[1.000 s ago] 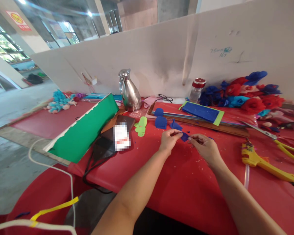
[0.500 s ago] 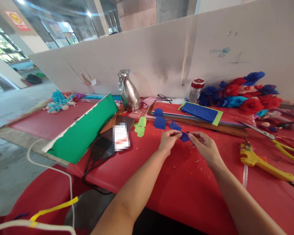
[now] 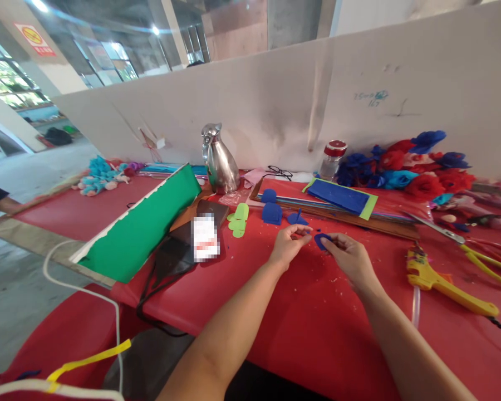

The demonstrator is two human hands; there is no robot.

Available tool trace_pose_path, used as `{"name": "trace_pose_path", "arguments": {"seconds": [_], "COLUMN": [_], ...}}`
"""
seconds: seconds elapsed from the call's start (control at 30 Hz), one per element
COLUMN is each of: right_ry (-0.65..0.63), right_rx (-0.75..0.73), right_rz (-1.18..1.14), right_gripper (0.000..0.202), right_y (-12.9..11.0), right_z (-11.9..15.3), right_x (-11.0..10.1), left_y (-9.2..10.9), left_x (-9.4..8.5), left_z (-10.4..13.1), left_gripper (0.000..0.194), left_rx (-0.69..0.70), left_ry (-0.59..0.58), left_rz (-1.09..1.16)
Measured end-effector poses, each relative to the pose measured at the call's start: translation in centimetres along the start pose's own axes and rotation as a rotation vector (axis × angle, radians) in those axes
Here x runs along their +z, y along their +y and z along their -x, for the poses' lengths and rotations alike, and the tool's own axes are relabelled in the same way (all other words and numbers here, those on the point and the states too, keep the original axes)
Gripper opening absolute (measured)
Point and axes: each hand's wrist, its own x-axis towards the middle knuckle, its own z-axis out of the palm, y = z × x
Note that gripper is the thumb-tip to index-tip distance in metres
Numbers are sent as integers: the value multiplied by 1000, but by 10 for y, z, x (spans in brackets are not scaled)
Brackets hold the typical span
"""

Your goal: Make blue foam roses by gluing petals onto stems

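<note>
My right hand (image 3: 345, 252) pinches a small rounded blue paper petal (image 3: 322, 241) between thumb and fingers, just above the red table. To its left, my left hand (image 3: 291, 245) has thumb and forefinger slightly apart, no longer on the petal. Beyond the hands lie more cut blue paper pieces: a stack of blue petals (image 3: 271, 213), a rounded piece (image 3: 269, 195) behind it, and a folded blue piece (image 3: 297, 217). Light green paper petals (image 3: 239, 219) rest farther left.
A yellow glue gun (image 3: 446, 289) and yellow-handled scissors (image 3: 482, 259) lie at right. Behind are stacked sheets topped by blue paper (image 3: 338, 196), a jar (image 3: 332, 160), paper flowers (image 3: 417, 167) and a metal jug (image 3: 220, 161). A green board (image 3: 142, 228) leans at left.
My left hand has let go of the blue petal, which my right hand now holds alone and turned. A person's arm has come into view at the far left.
</note>
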Motion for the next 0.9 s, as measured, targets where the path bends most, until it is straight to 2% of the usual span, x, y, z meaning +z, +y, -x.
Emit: {"name": "trace_pose_path", "arguments": {"seconds": [0.1,0.23,0.37,0.67,0.9], "right_ry": [-34,-99,-98,-57,47], "right_rx": [14,-15,-36,-38,-25], "right_rz": [-71,-67,-38,15,-77], "right_gripper": [35,29,28,30,38], "right_y": [-2,1,4,-1,-7], "right_z": [1,1,1,1,-1], "right_x": [1,3,5,7,5], "left_y": [1,2,2,-4,-9], "left_x": [1,0,-1,-5,-6], "left_z": [1,2,1,-8,-13], "left_gripper": [22,13,7,5,7], "left_rx": [-24,-33,-24,25,97], "left_ry": [-51,-95,-36,91,202], "left_rz": [12,20,2,-8,56]}}
